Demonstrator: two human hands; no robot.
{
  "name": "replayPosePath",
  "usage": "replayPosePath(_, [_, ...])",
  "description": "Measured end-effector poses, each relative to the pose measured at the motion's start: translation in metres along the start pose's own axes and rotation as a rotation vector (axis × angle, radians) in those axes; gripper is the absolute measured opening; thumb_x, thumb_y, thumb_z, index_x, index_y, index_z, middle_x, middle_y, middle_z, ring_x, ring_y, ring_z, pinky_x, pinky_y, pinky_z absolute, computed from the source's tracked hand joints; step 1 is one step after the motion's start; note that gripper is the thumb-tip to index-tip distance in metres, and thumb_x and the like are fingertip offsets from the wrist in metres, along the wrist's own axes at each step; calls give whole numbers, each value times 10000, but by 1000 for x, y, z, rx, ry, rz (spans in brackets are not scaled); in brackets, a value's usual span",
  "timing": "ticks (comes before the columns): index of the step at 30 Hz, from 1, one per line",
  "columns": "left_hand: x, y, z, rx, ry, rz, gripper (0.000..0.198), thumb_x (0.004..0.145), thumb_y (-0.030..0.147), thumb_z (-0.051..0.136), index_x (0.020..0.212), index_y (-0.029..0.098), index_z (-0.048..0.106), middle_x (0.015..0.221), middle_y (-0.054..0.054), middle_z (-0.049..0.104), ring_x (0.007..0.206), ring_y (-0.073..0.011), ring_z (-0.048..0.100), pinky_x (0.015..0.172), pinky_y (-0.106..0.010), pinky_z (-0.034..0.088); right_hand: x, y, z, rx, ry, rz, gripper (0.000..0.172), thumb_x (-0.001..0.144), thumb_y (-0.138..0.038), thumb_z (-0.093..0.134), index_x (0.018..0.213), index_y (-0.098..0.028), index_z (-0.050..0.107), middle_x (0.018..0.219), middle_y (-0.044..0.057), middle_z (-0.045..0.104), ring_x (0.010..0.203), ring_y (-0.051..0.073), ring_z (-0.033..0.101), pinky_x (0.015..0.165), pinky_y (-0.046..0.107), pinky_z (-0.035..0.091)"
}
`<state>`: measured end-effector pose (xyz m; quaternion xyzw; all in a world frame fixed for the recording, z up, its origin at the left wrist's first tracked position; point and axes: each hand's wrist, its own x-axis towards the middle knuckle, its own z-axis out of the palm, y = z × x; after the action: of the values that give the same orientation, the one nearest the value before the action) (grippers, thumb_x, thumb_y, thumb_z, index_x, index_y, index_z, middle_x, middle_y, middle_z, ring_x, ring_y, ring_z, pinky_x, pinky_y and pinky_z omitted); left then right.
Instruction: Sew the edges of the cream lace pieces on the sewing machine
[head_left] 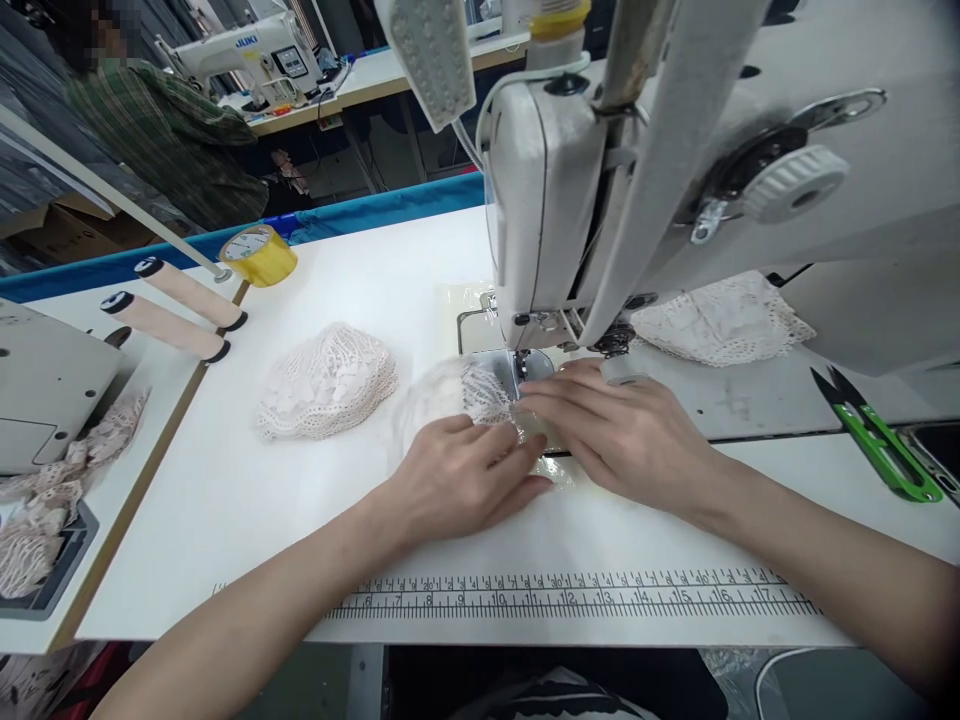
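A white sewing machine [540, 200] stands over the table, its needle area just beyond my hands. A piece of white lace fabric [442, 390] lies at the needle plate, partly under the presser foot. My left hand [472, 470] is curled over the near edge of this lace, fingers bent and pressed together. To the right of the needle, my right hand [622, 430] lies with fingers stretched toward the presser foot, touching the work there. Whether its fingertips pinch any fabric is hard to see.
A lace cup-shaped piece [330, 380] lies left; more folded lace [724, 318] sits behind the right hand. Green thread snips [877, 435] rest at right. Thread cones [165, 325] and yellow tape [259, 256] stand at left. A printed ruler [532, 597] runs along the front. A person [161, 140] sits beyond.
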<state>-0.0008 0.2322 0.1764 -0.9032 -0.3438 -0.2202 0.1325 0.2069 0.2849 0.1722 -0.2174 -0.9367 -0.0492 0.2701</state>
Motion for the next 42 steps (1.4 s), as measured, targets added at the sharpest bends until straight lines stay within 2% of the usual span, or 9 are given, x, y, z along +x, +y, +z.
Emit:
replayPosePath(2, [-1, -3, -3, -24, 89, -25, 133, 957, 219, 497, 962, 171, 621, 820, 0, 691, 626, -97, 592, 510, -242, 400, 1, -2, 0, 153, -39, -89, 293, 934, -82, 440, 1064, -168, 688, 1124, 53, 709, 1019, 201, 646, 847, 364, 525])
replayPosePath(4, [-2, -12, -5, 42, 86, -217, 96, 936, 188, 515, 973, 166, 601, 916, -29, 694, 756, -134, 624, 574, -252, 426, 1, -1, 1, 252, -61, -142, 284, 932, -78, 448, 1035, -171, 695, 1074, 41, 723, 1043, 199, 631, 877, 374, 518])
replayPosePath(8, [-3, -28, -5, 23, -158, -530, 229, 913, 363, 575, 1043, 174, 582, 973, -63, 670, 830, -209, 608, 708, -348, 443, -4, 3, -1, 278, -33, -128, 270, 869, -56, 467, 894, -188, 702, 931, 16, 738, 985, 205, 634, 820, 373, 512])
replayPosePath(12, [-1, -22, -5, -282, -242, -611, 150, 912, 340, 586, 860, 199, 584, 673, 36, 602, 622, -137, 541, 742, -370, 436, -4, 1, -3, 218, 64, -27, 220, 854, -105, 482, 862, -196, 682, 825, 7, 716, 829, 175, 646, 642, 303, 472])
replayPosePath(17, [4, -7, -6, -845, -118, -747, 157, 922, 355, 566, 866, 209, 584, 723, 14, 600, 577, -96, 492, 524, -242, 402, 3, -11, -2, 390, -35, 269, 269, 916, -408, 581, 1049, -179, 622, 843, 21, 669, 676, 145, 596, 591, 282, 465])
replayPosePath(21, [8, -6, -8, -1073, -86, -871, 208, 912, 380, 574, 802, 203, 580, 607, 38, 484, 502, -74, 387, 437, -213, 317, 4, -11, 0, 566, -43, 379, 119, 930, -288, 577, 878, -198, 636, 745, -12, 628, 624, 115, 560, 560, 242, 434])
replayPosePath(29, [9, -7, -8, -1226, -47, -943, 149, 913, 342, 567, 906, 195, 594, 532, 67, 369, 459, -61, 277, 389, -195, 211, 3, -10, -2, 95, 251, 86, 69, 917, -154, 593, 962, -190, 631, 843, 3, 708, 701, 116, 629, 615, 269, 418])
replayPosePath(34, [10, -3, -12, -1229, -81, -966, 159, 911, 331, 563, 992, 195, 576, 594, 50, 426, 520, -74, 359, 401, -167, 303, 6, -9, -8, -184, 216, -88, 149, 894, -68, 591, 964, -186, 650, 869, -17, 728, 693, 99, 617, 606, 281, 388])
replayPosePath(42, [9, 0, -11, -1255, -139, -1013, 207, 918, 345, 562, 1079, 216, 551, 670, 37, 503, 543, -68, 399, 433, -158, 351, 6, -10, -13, -311, 187, -257, 143, 879, -50, 598, 933, -150, 685, 871, 25, 738, 707, 124, 612, 664, 293, 462])
